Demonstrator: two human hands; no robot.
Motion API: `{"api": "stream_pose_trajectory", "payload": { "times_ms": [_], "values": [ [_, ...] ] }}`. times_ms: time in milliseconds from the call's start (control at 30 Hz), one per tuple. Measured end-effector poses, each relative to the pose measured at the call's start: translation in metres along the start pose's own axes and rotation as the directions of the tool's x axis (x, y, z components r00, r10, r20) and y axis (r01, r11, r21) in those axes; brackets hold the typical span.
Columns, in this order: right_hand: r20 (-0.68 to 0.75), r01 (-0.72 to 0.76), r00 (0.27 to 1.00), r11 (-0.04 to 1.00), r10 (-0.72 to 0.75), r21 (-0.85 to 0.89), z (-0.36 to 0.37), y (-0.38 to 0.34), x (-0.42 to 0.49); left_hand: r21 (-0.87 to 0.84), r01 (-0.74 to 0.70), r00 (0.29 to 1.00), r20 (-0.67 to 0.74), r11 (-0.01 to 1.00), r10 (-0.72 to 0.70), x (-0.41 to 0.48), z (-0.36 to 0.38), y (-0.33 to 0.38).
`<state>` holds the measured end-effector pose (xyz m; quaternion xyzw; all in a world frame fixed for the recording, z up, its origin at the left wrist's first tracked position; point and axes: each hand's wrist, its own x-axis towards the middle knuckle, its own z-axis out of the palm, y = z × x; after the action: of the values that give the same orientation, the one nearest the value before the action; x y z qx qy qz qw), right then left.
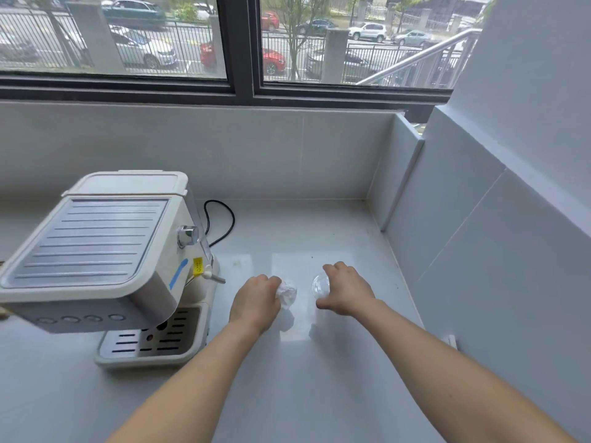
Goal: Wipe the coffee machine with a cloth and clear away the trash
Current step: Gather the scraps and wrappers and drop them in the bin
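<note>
1. Sitting at the left of the pale grey surface, the cream and silver coffee machine is pointing its drip tray toward the viewer.
2. The left hand is clenching a crumpled white paper wad.
3. The right hand is grasping a clear plastic cup; its fingers are hiding the cup's far side.
4. Open room is lying rightward toward the tiled wall.
</note>
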<state>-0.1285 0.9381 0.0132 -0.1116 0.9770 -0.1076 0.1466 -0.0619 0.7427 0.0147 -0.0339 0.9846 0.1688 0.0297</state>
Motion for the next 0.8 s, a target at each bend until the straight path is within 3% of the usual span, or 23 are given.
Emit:
{"api": "stream_pose_trajectory", "payload": {
  "times_ms": [800],
  "values": [
    [-0.115,-0.12,0.986,0.993,0.121,0.015,0.036,-0.132,-0.244,-0.023,-0.218,0.974,-0.074,0.976,0.216,-0.235,-0.061,-0.087]
  ]
}}
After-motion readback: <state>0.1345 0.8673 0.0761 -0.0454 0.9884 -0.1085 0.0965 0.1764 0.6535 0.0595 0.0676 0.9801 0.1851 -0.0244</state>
